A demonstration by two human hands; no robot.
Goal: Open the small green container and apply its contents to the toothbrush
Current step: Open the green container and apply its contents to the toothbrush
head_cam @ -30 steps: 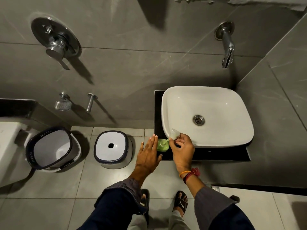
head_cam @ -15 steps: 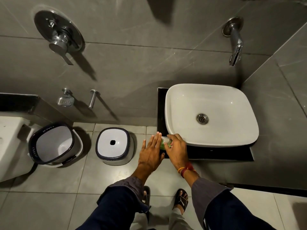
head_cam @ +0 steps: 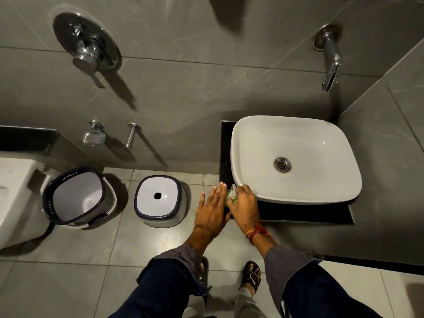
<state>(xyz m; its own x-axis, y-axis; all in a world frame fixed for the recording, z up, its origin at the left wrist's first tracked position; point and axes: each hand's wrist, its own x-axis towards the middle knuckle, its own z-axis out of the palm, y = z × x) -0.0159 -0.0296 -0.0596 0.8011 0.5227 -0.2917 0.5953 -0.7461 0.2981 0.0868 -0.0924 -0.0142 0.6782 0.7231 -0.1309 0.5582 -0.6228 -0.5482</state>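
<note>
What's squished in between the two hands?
In the head view, a small green container sits between the left hand and the right hand, on the dark counter beside the white sink. Something pale pokes up above it.

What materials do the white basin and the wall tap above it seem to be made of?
The white rounded-square basin looks like glazed ceramic: smooth, glossy, with small highlights. The curved silver wall tap looks like polished chromed metal: bright, mirror-like reflections. Neither can be confirmed by sight alone.

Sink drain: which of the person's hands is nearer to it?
Right. The right hand is at the sink's front-left corner, over the green container; the drain lies up and right of it. The left hand lies flat beyond the container, farther left.
</note>
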